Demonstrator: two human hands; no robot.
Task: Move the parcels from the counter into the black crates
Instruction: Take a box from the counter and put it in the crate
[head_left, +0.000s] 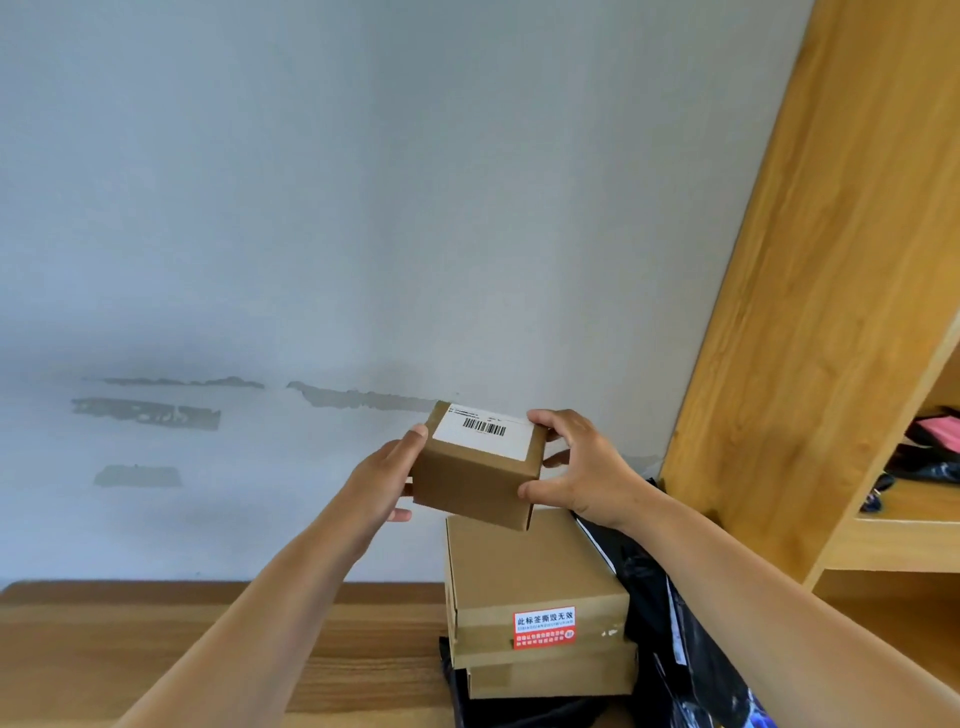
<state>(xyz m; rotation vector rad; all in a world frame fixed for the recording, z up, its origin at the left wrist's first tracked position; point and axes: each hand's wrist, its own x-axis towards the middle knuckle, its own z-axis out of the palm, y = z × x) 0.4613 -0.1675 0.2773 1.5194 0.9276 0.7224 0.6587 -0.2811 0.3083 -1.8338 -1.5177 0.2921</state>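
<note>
A small brown cardboard parcel (475, 480) with a white barcode label on top is held in the air above the counter. My left hand (387, 475) grips its left side and my right hand (584, 467) grips its right side. Directly below it a flat brown box (524, 566) with a red sticker lies on another flat box (550, 678). Black plastic mailer bags (660, 613) lie beside and under the stack. No black crate is in view.
The wooden counter (260, 644) runs along a pale wall (363, 208). A wooden shelf unit (831, 312) rises at the right, with dark and pink items (930, 452) on one shelf.
</note>
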